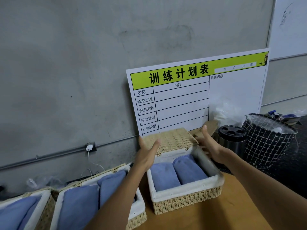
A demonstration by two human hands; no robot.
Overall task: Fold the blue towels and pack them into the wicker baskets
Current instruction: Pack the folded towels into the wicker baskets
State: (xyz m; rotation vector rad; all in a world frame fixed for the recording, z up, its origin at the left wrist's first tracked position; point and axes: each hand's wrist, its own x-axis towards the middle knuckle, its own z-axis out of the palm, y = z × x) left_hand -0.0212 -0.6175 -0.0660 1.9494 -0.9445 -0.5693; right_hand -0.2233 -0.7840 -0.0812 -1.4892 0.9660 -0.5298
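Observation:
A wicker basket (pixel 186 204) with a white liner stands on the wooden table and holds two rolled blue towels (pixel 189 170). Its woven lid (pixel 172 138) is raised at the back, tilted up. My left hand (pixel 147 153) touches the lid's left edge with straight fingers. My right hand (pixel 207 143) is at the lid's right edge, fingers straight. Two more lined wicker baskets, a middle basket (pixel 137 219) and a left basket (pixel 44 211), stand at lower left, each filled with blue towels (pixel 79 201).
A white and green planning board (pixel 232 90) leans on the concrete wall behind the basket. A black canister (pixel 232 136) and a black grid-pattern bin (pixel 267 143) stand to the right. A charger (pixel 89 147) with a cable hangs on the wall at left.

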